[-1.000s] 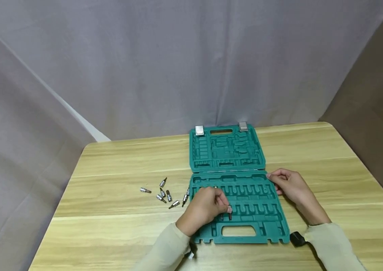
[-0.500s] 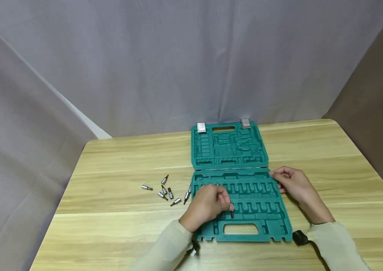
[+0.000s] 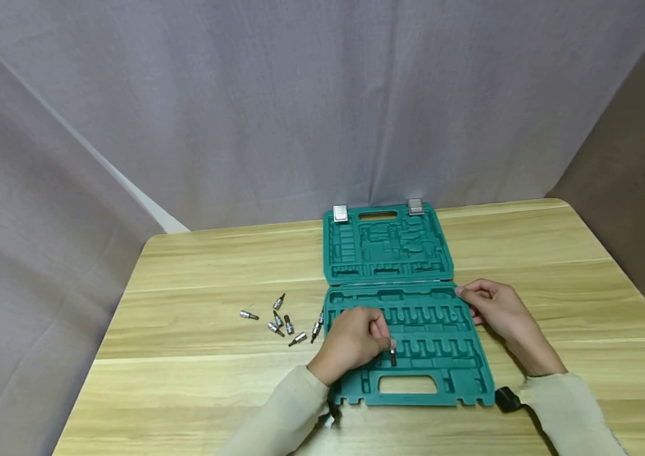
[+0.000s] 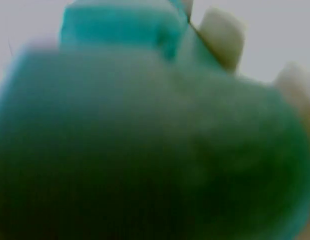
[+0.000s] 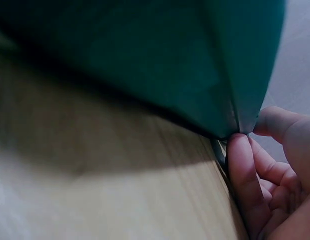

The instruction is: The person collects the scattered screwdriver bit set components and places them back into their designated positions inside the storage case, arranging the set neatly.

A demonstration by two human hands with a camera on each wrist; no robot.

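An open green tool case (image 3: pixel 414 329) lies flat on the wooden table (image 3: pixel 197 380). Its near tray has rows of moulded slots, and its lid (image 3: pixel 386 244) is folded back behind it. My left hand (image 3: pixel 384 345) is over the tray's left part and pinches a small socket bit (image 3: pixel 393 357) at the lower row of slots. My right hand (image 3: pixel 469 296) holds the tray's right edge near the hinge. In the right wrist view its fingers (image 5: pixel 245 170) touch the case corner (image 5: pixel 235 115). The left wrist view shows only a green blur (image 4: pixel 144 140).
Several loose silver bits (image 3: pixel 282 320) lie on the table just left of the case. Two metal latches (image 3: pixel 339 214) sit on the lid's far edge. Grey cloth (image 3: pixel 242 95) hangs behind the table. A small black object (image 3: pixel 506 399) lies by my right sleeve.
My left hand has shifted slightly right along the lower slot row with the bit. The right hand has stayed on the case edge.
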